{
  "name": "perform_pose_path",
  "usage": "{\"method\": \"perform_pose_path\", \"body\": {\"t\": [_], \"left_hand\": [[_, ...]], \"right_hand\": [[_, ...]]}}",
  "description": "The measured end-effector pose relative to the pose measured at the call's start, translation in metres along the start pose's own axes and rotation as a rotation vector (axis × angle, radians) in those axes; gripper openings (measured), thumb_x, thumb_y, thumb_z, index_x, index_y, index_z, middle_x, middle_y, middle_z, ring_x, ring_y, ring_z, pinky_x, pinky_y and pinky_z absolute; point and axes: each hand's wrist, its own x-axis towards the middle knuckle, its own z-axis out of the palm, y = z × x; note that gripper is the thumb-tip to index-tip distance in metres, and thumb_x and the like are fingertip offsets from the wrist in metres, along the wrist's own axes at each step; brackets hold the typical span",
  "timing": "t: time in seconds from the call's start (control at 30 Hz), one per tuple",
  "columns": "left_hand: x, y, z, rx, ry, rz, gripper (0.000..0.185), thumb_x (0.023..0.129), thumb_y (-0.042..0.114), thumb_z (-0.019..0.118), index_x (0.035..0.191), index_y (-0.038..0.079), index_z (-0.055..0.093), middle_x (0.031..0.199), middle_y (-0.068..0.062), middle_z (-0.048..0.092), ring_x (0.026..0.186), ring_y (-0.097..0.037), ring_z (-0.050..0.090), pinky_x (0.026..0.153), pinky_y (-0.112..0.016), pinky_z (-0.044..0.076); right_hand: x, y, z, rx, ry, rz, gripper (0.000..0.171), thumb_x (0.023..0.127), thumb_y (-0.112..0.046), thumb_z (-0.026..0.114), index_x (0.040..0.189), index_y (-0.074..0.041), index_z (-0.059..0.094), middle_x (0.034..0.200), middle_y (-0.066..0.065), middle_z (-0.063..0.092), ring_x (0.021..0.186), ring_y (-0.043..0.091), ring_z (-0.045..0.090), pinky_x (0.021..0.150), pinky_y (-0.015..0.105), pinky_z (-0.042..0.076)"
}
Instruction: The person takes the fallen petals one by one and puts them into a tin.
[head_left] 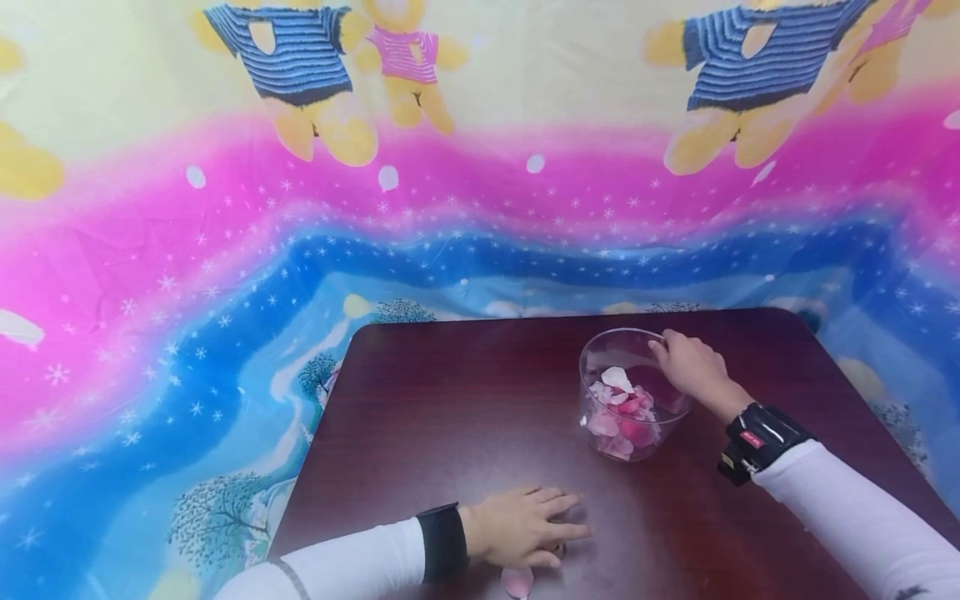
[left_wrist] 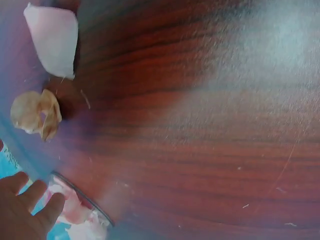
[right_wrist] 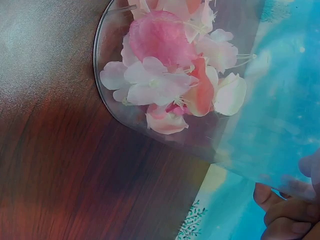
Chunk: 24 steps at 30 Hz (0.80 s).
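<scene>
A clear round bowl (head_left: 589, 354) stands on the table at the right. Pink, red and white flower petals (head_left: 626, 408) lie heaped inside it. My right hand (head_left: 693, 367) pinches the bowl's rim, fingertips and thumb on either side of the wall. Nearer the front edge, my left hand (head_left: 517, 525) hovers palm down with fingers spread and holds nothing. A loose pale pink petal (head_left: 517, 582) lies on the table just below that hand. Beside this petal, the left wrist view shows a small tan, curled, dried-looking piece (left_wrist: 32, 115), mostly hidden by the hand in the head view.
The dark red-brown wooden table (head_left: 435, 400) has rounded far corners. Behind and around it hangs a printed cloth (head_left: 480, 183) with bears, snowflakes and trees. Black straps (head_left: 442, 542) sit on both wrists.
</scene>
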Motion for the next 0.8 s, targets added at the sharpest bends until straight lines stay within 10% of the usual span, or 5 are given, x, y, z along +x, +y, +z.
{"method": "perform_pose_path", "body": {"t": [0.6,0.8], "left_hand": [[-0.003,0.017,0.020,0.032,-0.002,0.035,0.042,0.096,0.030,0.061,0.137,0.039,0.056,0.139,0.012,0.054,0.125,-0.002,0.053,0.091,-0.014,0.048],[0.001,0.015,0.025,0.055,0.107,0.025,0.018,0.090,0.034,0.068,0.107,0.034,0.070,0.108,0.018,0.061,0.099,0.006,0.057,0.081,-0.006,0.047]], "right_hand": [[-0.003,-0.001,0.002,0.003,0.003,-0.002,0.034,0.106,-0.035,0.047,0.095,-0.005,0.057,0.072,0.010,0.057,0.071,0.030,0.061,0.052,0.041,0.042],[-0.004,-0.001,0.001,0.004,0.000,0.004,0.034,0.106,-0.035,0.047,0.095,-0.005,0.057,0.071,0.010,0.056,0.070,0.030,0.060,0.053,0.041,0.042]]}}
